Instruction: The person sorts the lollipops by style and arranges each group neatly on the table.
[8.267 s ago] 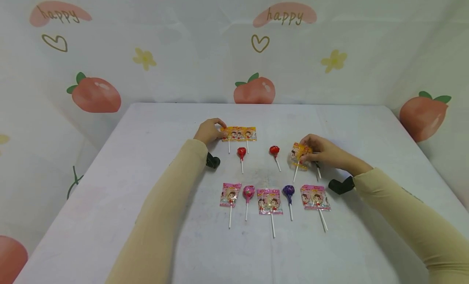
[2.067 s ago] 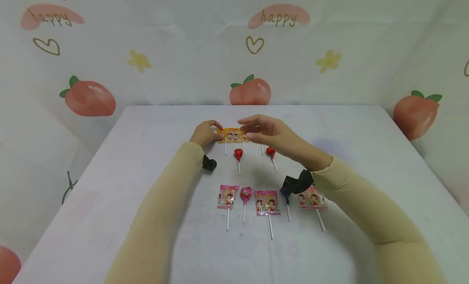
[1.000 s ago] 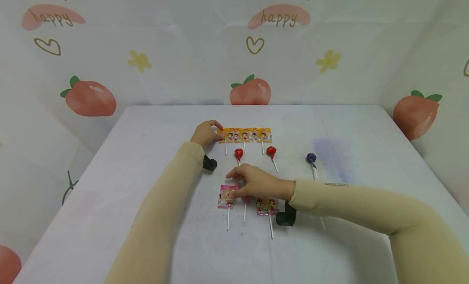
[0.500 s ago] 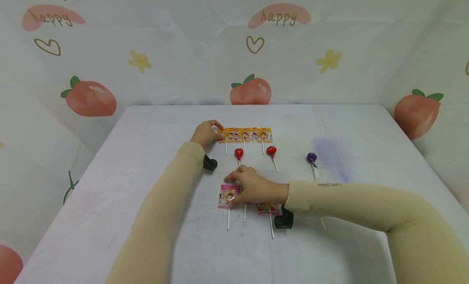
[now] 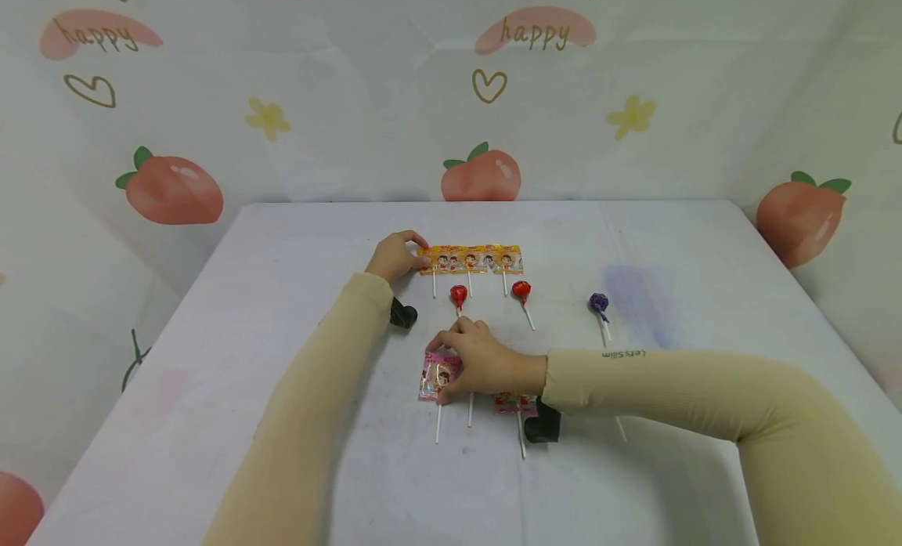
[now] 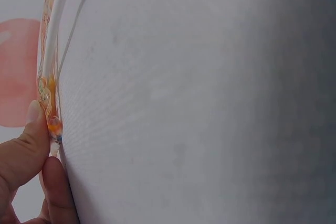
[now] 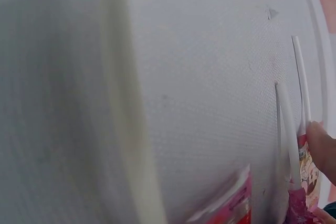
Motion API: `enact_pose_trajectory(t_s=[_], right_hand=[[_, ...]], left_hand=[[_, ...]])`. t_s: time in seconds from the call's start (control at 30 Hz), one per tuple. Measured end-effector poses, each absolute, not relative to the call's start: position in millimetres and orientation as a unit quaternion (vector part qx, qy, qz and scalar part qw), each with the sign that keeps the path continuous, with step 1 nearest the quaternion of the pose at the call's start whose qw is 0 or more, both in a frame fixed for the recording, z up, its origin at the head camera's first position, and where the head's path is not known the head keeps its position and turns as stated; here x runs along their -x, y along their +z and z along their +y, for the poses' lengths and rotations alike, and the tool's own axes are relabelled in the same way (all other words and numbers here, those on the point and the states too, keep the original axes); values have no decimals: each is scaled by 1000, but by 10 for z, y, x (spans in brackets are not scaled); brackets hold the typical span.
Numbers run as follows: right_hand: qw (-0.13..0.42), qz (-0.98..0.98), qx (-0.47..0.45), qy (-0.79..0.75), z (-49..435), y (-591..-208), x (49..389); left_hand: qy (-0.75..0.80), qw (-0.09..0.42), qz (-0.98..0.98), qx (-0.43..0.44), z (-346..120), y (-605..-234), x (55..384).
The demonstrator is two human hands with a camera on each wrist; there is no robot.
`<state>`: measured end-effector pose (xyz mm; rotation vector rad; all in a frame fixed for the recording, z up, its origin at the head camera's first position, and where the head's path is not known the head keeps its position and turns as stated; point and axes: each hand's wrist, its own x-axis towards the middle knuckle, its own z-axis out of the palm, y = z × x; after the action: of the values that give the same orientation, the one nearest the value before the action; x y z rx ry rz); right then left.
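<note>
My left hand (image 5: 396, 256) pinches the left end of a row of yellow-packet lollipops (image 5: 472, 261); thumb and finger meet its edge in the left wrist view. Nearer the front, my right hand (image 5: 486, 364) has its thumb and fingertips at the top and bottom of the leftmost pink-packet lollipop (image 5: 438, 374), which lies with its stick towards me. Beneath that palm a pink ball lollipop is hidden except for its stick (image 5: 470, 413); its wrapper (image 7: 297, 203) shows in the right wrist view. Another pink-packet lollipop (image 5: 514, 403) is partly covered by the wrist.
Two red ball lollipops, one left (image 5: 459, 297) and one right (image 5: 521, 290), lie between the rows. Further right is a purple lollipop (image 5: 599, 303). A lollipop stick (image 5: 621, 429) pokes out below the right sleeve (image 5: 655, 385). The white table (image 5: 211, 358) meets a peach-print cloth (image 5: 366, 99).
The yellow-packet lollipop formerly in my right hand now ends the row's right side. That hand came forward to the leftmost pink-packet lollipop, closing on it. My left hand stays put.
</note>
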<state>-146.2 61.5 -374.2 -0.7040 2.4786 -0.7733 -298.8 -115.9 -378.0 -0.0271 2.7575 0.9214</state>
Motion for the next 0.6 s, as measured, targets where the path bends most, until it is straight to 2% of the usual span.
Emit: enact_pose_trajectory(t_s=[0.6], right_hand=[[252,864,259,-350,651,-3711,1551]], left_hand=[[313,122,942,11,-1160,-3781,2992]])
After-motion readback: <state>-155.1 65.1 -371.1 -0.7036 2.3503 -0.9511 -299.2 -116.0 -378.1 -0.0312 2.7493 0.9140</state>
